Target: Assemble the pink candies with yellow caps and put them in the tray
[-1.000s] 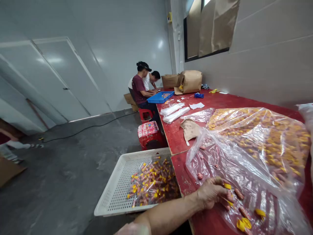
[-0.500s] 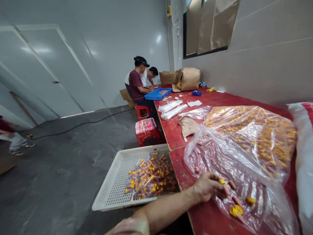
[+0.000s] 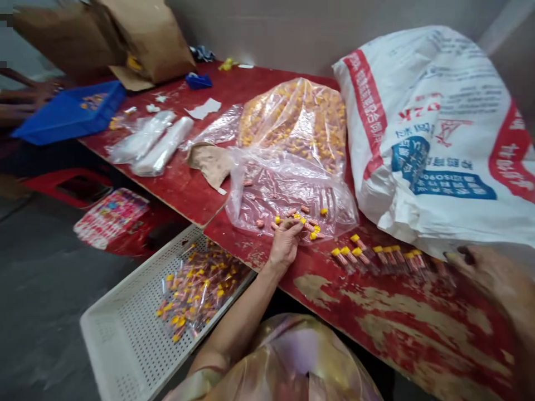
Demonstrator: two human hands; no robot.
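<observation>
My left hand (image 3: pixel 286 242) rests on the edge of an open clear plastic bag (image 3: pixel 288 178), fingers curled over small pink pieces with yellow caps (image 3: pixel 307 223). Behind it lies a full clear bag of the same pieces (image 3: pixel 298 117). A row of these pieces (image 3: pixel 376 257) is lined up on the worn red table (image 3: pixel 376 317) to the right of that hand. My right hand (image 3: pixel 497 284) is at the right end of that row, large and blurred; its fingers are not clear.
A big white woven sack (image 3: pixel 438 139) lies at the right. A white perforated basket (image 3: pixel 125 340) with filled packets (image 3: pixel 196 289) sits below the table edge. Farther left are clear sleeves (image 3: pixel 154 145), a blue tray (image 3: pixel 67 114), brown paper bags (image 3: pixel 146 33), a co-worker's hands (image 3: pixel 29 97) and a red stool (image 3: pixel 108 214).
The view has swung down and right from the room to the table. The white sack, the lined-up row and my right hand have come into view. My left hand stays on the clear bag.
</observation>
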